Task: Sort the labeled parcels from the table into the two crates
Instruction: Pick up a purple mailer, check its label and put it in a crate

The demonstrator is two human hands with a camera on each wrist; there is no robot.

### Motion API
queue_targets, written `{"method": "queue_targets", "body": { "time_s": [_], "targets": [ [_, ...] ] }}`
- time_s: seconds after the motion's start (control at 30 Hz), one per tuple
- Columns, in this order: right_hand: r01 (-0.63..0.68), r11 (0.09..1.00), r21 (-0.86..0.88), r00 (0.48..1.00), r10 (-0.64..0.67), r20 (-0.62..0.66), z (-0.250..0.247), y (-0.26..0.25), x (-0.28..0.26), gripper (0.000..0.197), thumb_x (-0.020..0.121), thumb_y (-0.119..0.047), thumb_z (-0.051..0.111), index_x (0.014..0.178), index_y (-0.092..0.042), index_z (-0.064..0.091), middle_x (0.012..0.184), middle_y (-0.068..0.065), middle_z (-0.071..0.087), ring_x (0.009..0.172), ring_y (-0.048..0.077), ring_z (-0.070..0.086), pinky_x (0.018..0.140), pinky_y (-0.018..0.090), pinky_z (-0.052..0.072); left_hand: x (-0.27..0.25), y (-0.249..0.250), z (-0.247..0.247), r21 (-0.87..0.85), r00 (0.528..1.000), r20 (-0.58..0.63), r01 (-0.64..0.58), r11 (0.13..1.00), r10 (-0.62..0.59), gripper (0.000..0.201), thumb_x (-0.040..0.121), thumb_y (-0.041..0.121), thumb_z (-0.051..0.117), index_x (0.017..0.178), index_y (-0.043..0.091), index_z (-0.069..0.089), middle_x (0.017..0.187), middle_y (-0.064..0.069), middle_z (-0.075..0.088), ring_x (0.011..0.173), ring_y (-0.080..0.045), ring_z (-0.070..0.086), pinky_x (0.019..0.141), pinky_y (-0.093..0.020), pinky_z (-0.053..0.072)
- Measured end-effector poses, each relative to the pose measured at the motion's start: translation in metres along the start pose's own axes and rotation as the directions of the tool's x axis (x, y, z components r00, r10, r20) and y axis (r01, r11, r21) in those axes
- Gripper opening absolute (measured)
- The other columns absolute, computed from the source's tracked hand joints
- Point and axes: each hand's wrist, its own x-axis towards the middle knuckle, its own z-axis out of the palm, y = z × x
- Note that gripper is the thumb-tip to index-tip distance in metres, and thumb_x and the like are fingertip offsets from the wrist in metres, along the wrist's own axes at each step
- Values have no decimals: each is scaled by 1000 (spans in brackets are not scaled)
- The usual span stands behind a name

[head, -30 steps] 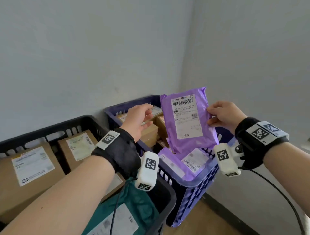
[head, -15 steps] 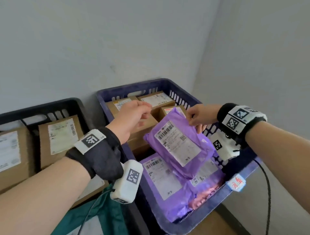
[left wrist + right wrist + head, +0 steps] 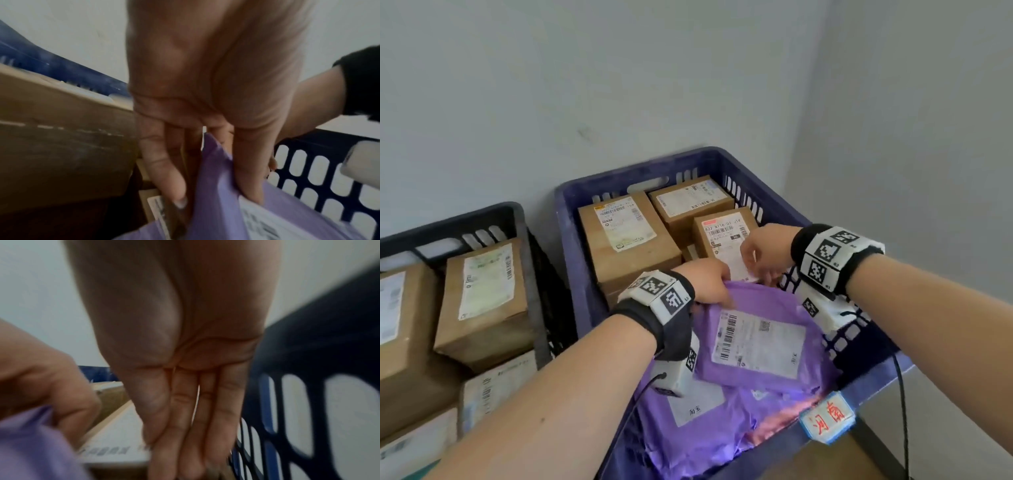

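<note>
The blue crate [image 3: 582,219] in front of me already holds brown boxes at the back and purple mailers at the front, and beside it on my left stands the black crate [image 3: 517,219] with its own boxes. The purple mailer [image 3: 756,339] I am placing now lies label-up on the other purple bags, inside the blue crate. It looks light and limp, a slick film bag that crumples where pinched, so I judge an edge or corner the best hold, with a flat palm to settle it. My left hand [image 3: 705,281] pinches its far edge, thumb on top and fingers [image 3: 164,175] behind. My right hand [image 3: 763,250] has its fingers [image 3: 185,426] straight, holding nothing. Half a second ago my right hand gripped that top edge and the mailer was tilted above the pile; now it lies flatter and lower, and my left hand has come onto it.
</note>
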Motion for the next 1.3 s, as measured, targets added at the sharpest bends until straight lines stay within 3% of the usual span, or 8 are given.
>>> {"method": "queue_targets", "body": {
  "time_s": [0.13, 0.27, 0.43, 0.63, 0.73, 0.83, 1.13, 1.3],
  "targets": [
    [55, 983, 176, 996, -42, -77, 6, 15, 3, 9, 89, -21, 65, 84, -13, 66, 73, 5, 74, 60, 13, 65, 61, 28, 57, 10, -5, 13, -143, 995, 76, 78, 987, -68, 17, 89, 19, 67, 83, 7, 57, 71, -8, 57, 52, -22, 57, 47, -27, 53],
    [87, 975, 203, 996, -79, -49, 4, 12, 7, 16, 88, -26, 68, 86, -10, 68, 70, 2, 72, 52, 9, 60, 46, 17, 46, 16, 1, 12, -44, 986, 146, 94, 995, -86, 18, 93, 19, 61, 91, 2, 66, 81, -13, 66, 63, -25, 61, 68, -35, 57],
    [101, 951, 293, 989, -127, 73, 4, 12, 8, 19, 88, -23, 69, 88, -4, 70, 73, 7, 73, 51, 11, 62, 46, 18, 47, 13, 1, 29, 326, 948, 264, 84, 942, -176, 28, 95, 22, 54, 105, -1, 64, 79, -13, 61, 66, -22, 57, 63, -28, 48],
    [78, 937, 342, 986, -123, 113, -3, 20, 6, 18, 88, -21, 68, 83, -4, 69, 75, 11, 74, 59, 17, 66, 52, 21, 51, 28, -18, 35, -334, 921, 288, 352, 874, -261, 38, 99, 10, 50, 128, -14, 45, 91, -23, 68, 54, -17, 61, 75, -36, 57],
    [51, 946, 322, 984, -103, 149, -1, 18, 8, 17, 88, -21, 68, 83, -5, 70, 75, 9, 74, 60, 14, 67, 52, 20, 51, 29, -10, 47, -305, 933, 300, 293, 906, -200, 33, 99, 11, 50, 122, -13, 50, 112, -32, 64, 62, -22, 63, 76, -34, 57],
    [13, 946, 323, 976, -82, 202, 7, 16, 11, 18, 88, -21, 69, 84, -4, 71, 78, 12, 75, 61, 15, 69, 57, 22, 55, 29, -8, 57, -198, 952, 276, 190, 962, -131, 22, 99, 14, 50, 83, 0, 54, 94, -25, 68, 81, -33, 69, 84, -41, 55],
    [-23, 940, 340, 958, -76, 275, 18, 15, 9, 20, 90, -25, 66, 86, -6, 73, 80, 9, 75, 68, 16, 71, 67, 24, 56, 29, -17, 40, 104, 971, 162, 161, 981, -176, 37, 89, 46, 62, 83, 9, 60, 61, -1, 56, 47, -13, 49, 48, -21, 40],
    [2, 924, 382, 962, -105, 250, 17, 16, 8, 25, 91, -26, 64, 89, -3, 73, 82, 11, 75, 70, 18, 72, 72, 29, 57, 33, -30, 33, -36, 956, 193, 232, 972, -221, 36, 89, 39, 65, 70, 8, 61, 56, -2, 57, 37, -8, 48, 40, -13, 40]
  ]
}}
